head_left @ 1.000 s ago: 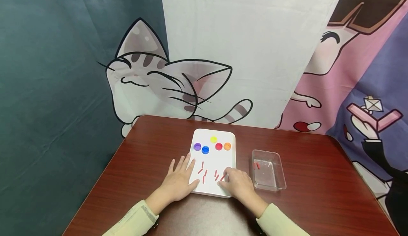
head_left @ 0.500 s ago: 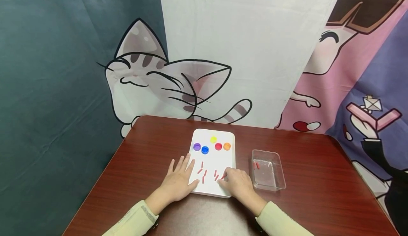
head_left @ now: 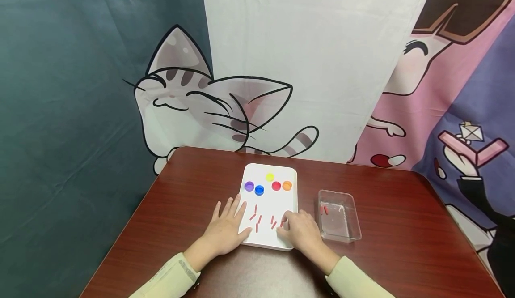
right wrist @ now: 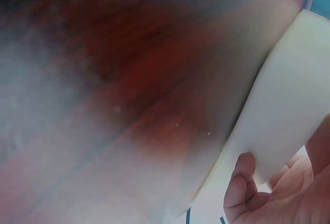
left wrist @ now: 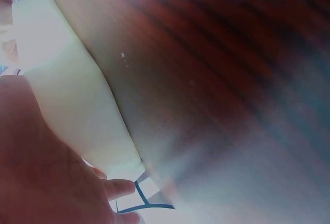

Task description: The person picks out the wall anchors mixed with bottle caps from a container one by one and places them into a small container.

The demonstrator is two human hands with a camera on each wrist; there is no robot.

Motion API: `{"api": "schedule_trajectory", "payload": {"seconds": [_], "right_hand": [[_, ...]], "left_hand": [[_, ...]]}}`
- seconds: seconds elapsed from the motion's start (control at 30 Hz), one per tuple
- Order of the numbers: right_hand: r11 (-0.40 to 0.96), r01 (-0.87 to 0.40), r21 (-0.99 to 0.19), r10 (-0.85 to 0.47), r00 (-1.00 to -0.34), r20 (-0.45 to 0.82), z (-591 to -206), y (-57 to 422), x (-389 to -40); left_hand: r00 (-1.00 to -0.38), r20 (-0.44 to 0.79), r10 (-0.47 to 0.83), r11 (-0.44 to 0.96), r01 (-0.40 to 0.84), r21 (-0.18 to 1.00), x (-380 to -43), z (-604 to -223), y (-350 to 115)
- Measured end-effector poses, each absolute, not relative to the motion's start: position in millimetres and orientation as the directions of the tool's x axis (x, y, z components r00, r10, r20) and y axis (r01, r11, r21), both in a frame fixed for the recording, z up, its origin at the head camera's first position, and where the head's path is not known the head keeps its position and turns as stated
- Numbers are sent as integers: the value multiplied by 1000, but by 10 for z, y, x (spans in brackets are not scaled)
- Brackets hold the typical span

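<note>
A white tray (head_left: 268, 240) lies on the table in the head view. My left hand (head_left: 225, 231) rests with spread, straight fingers on its left edge; the left wrist view also shows this hand (left wrist: 46, 162) by the tray's side. My right hand (head_left: 301, 230) is over the tray's lower right, thumb and index finger pinching a short red stick (head_left: 281, 224), partly hidden by the fingers. Several similar red sticks (head_left: 256, 227) lie left of it in two groups. In the right wrist view the right hand's fingers (right wrist: 240, 182) are curled by the tray's edge.
Small round pieces stand at the tray's far end: purple (head_left: 249, 185), blue (head_left: 259, 190), yellow (head_left: 270, 176), red (head_left: 276, 185) and orange (head_left: 287, 185). Right of the tray is a clear plastic box (head_left: 339, 231) with a few red sticks inside. A printed cloth (head_left: 322, 65) hangs behind the table.
The red stick at my right fingertips has turned more upright and less of it shows. My right thumb has shifted slightly right. The left hand stays in place.
</note>
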State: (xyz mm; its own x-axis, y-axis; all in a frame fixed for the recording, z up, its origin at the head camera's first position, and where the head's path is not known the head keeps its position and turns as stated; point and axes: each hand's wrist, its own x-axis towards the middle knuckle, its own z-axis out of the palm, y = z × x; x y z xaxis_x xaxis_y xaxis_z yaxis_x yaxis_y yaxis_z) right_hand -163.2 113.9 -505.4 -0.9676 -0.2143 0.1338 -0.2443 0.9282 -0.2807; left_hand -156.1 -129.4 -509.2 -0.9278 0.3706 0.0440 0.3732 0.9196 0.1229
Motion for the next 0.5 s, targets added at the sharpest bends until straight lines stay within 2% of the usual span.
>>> {"api": "schedule_trajectory", "payload": {"seconds": [0.5], "right_hand": [[886, -301, -353, -256, -952, 169, -4897, 1207, -1610]], "left_hand": [[-930, 40, 366, 923, 368, 117, -1560, -5091, -1288]]}}
